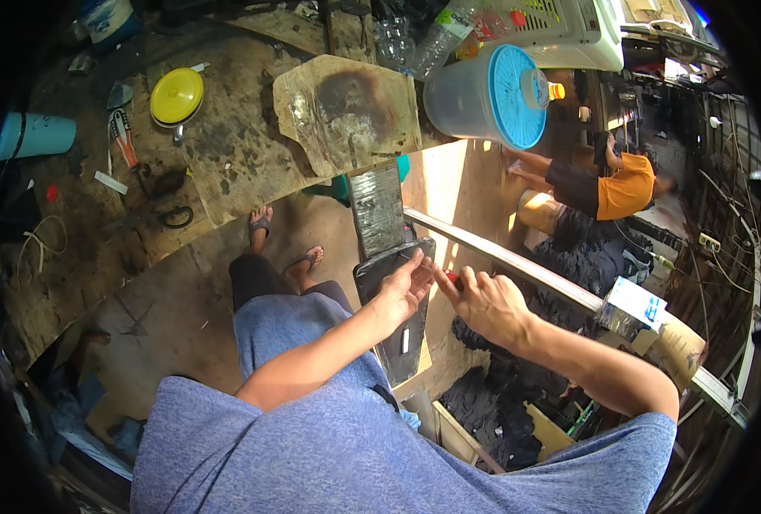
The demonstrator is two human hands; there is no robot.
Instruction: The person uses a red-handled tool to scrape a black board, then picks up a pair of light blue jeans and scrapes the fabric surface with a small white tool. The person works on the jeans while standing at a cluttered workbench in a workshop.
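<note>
My right hand [490,310] is closed around a small red-handled tool [455,279], and most of it is hidden by the fingers. My left hand [404,289] almost meets it at the fingertips. Its thumb and fingers are drawn together, but whatever they pinch is too small to make out. Beneath both hands lies a long black panel [379,272] with rounded corners, slanting down in front of my body. Beyond the panel, a narrow board [376,210] with a shiny film-like covering reaches toward the workbench.
A stained wooden workbench [235,163] curves along the far left, bearing an orange-handled tool [123,139], scissors [175,218] and a yellow lid [176,96]. A blue-lidded tub [462,98] stands at its end. A metal rail [518,261] crosses rightward. Another person [622,187] sits beyond black heaps [582,257].
</note>
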